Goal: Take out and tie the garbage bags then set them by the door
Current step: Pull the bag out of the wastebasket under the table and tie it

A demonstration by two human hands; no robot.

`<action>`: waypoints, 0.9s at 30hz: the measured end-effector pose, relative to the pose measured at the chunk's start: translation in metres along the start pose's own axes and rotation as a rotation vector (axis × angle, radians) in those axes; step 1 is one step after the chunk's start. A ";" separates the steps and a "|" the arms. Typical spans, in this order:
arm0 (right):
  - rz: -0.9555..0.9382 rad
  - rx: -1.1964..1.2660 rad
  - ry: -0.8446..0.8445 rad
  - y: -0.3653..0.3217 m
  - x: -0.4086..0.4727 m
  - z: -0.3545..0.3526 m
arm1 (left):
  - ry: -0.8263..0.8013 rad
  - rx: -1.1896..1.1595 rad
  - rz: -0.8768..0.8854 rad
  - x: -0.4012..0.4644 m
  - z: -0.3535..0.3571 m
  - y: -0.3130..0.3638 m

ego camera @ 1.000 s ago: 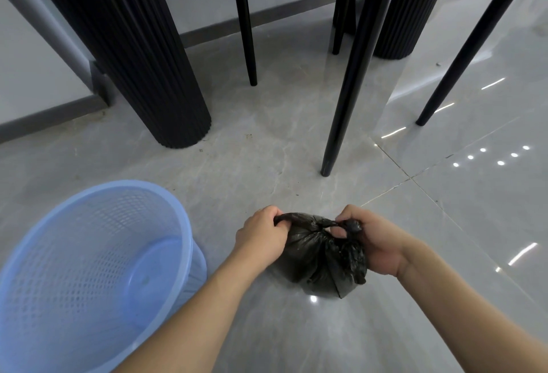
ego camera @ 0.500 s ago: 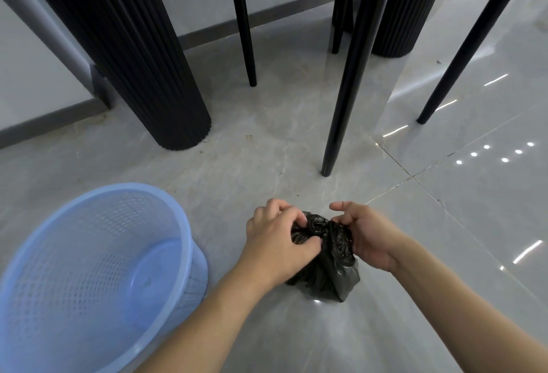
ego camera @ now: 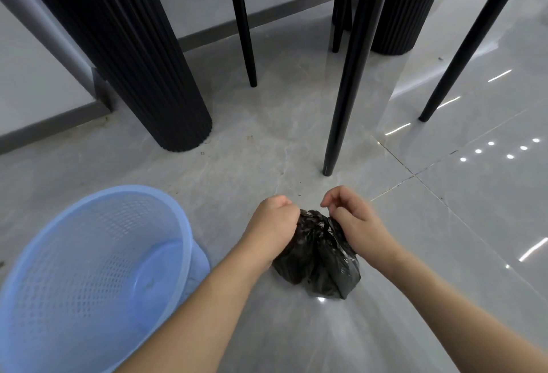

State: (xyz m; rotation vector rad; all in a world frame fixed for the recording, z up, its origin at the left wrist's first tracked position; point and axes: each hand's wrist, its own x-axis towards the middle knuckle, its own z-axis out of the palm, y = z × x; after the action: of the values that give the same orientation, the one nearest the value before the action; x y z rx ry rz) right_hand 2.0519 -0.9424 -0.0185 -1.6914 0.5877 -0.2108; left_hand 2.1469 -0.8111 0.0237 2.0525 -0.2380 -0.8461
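A small black garbage bag (ego camera: 321, 266) sits on the grey tiled floor in the lower middle of the head view. Its gathered top is bunched between my hands. My left hand (ego camera: 272, 224) is closed on the bag's top from the left. My right hand (ego camera: 353, 221) grips the top from the right, with the forefinger and thumb raised a little. The knot itself is hidden by my fingers.
A light blue mesh waste basket (ego camera: 166, 224) stands empty at the lower left. A black fluted table pedestal (ego camera: 142, 70) rises behind it. Black chair legs (ego camera: 353, 70) stand just beyond the bag, and a second pedestal (ego camera: 406, 14) is further back. Open tiled floor (ego camera: 474, 224) lies to the right.
My hands first pulled the bag's ends apart, then came together over its top. Now both press close at the gathered top, and the bag stands a little taller.
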 end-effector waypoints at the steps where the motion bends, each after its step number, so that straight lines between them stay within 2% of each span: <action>1: -0.049 -0.061 0.007 0.000 0.000 0.001 | -0.004 0.070 0.020 0.001 -0.001 -0.001; 4: -0.155 -0.427 0.014 0.004 0.002 -0.005 | 0.026 0.460 0.100 -0.002 -0.004 -0.003; 6: -0.130 -0.705 0.004 0.009 0.004 -0.014 | 0.088 0.696 0.130 -0.007 -0.009 -0.003; 9: -0.060 -0.767 0.043 0.015 0.006 -0.023 | 0.129 0.894 0.111 -0.009 -0.015 -0.002; 11: -0.101 -0.825 0.052 0.014 0.008 -0.023 | 0.125 0.961 0.081 -0.009 -0.016 0.000; 14: -0.129 -0.765 -0.005 0.009 0.009 -0.026 | 0.122 0.933 0.173 -0.011 -0.019 -0.002; 17: -0.081 -0.542 -0.238 0.011 0.008 -0.037 | -0.079 0.792 0.278 -0.013 -0.020 -0.011; 20: -0.071 -0.823 -0.403 0.018 0.005 -0.034 | -0.303 0.626 0.156 -0.017 -0.017 -0.017; 22: -0.045 -0.932 -0.430 0.019 0.003 -0.028 | -0.369 0.595 0.073 -0.016 -0.012 -0.024; 25: -0.067 -1.073 -0.374 0.023 0.000 -0.025 | -0.312 0.814 0.130 -0.011 0.000 -0.042; 27: -0.080 -1.112 -0.313 0.024 -0.001 -0.025 | -0.215 0.769 0.181 -0.010 0.007 -0.048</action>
State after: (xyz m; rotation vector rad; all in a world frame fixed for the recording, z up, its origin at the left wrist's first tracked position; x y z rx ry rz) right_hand 2.0334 -0.9660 -0.0360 -2.7468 0.4062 0.4067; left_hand 2.1286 -0.7823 -0.0120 2.5744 -0.9784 -0.9504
